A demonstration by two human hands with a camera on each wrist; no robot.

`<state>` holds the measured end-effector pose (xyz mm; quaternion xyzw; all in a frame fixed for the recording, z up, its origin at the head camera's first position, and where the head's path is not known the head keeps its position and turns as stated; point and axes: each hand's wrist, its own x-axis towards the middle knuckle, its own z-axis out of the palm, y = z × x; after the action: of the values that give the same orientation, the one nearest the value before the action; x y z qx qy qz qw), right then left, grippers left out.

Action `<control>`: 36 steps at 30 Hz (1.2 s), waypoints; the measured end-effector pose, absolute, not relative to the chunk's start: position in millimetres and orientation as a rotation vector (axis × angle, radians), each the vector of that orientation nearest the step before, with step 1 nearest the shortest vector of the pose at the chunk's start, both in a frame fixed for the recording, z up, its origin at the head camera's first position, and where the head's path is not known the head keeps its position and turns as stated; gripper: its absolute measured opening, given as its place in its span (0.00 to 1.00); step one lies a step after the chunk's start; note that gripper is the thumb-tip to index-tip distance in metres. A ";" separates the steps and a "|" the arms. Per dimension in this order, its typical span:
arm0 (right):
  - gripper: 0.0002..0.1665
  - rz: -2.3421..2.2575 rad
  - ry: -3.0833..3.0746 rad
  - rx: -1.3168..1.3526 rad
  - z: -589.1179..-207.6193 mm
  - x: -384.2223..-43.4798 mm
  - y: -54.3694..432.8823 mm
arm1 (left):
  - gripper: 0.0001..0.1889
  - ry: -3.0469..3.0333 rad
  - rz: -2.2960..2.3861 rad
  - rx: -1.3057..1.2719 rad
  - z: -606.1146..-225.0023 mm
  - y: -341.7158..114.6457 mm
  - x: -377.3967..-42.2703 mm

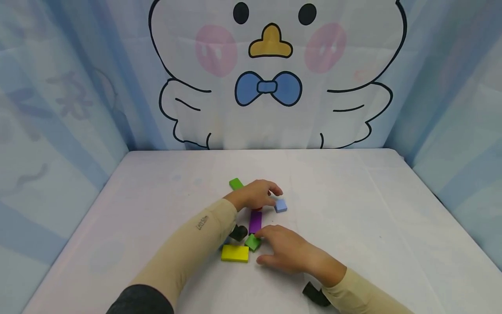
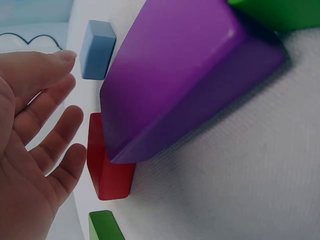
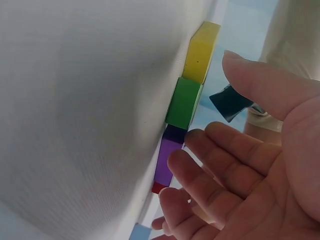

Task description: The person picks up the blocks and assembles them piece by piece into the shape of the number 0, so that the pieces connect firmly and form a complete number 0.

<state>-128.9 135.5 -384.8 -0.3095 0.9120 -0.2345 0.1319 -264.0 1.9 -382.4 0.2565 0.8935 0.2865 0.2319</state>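
My left hand (image 1: 256, 194) is over the far end of the blocks, palm down, with its fingers loosely bent and holding nothing. Beneath it a red block (image 2: 112, 180) lies mostly hidden in the head view. Just right of its fingertips sits a light blue block (image 1: 281, 206). A purple block (image 1: 255, 221) stretches from the red one toward a green block (image 1: 252, 242). Beside these two is my right hand (image 1: 288, 250), fingers spread and thumb apart, fingertips close to where they meet. A yellow block (image 1: 235, 253) adjoins the green one.
Another green block (image 1: 236, 183) lies at the far side, partly behind the left hand. A bit of blue (image 1: 226, 240) peeks out by the left sleeve. Dark wrist cameras hang under both wrists. The white table (image 1: 372, 226) ends at a printed curtain (image 1: 270, 122).
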 end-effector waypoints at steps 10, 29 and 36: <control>0.27 -0.692 2.672 -0.942 -386.1 -130.1 134.5 | 0.18 2.448 0.783 0.725 -386.5 7.2 -263.3; 0.25 -0.711 2.655 -0.911 -386.6 -131.0 133.9 | 0.18 2.477 0.753 0.791 -392.4 11.1 -264.4; 0.25 -0.722 2.657 -0.920 -386.1 -131.6 134.6 | 0.18 2.473 0.746 0.769 -392.0 13.1 -263.0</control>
<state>-131.6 134.6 -386.1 -0.3146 0.9088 -0.2470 0.1190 -263.0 13.1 -392.0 0.2781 0.8948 0.2698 0.2216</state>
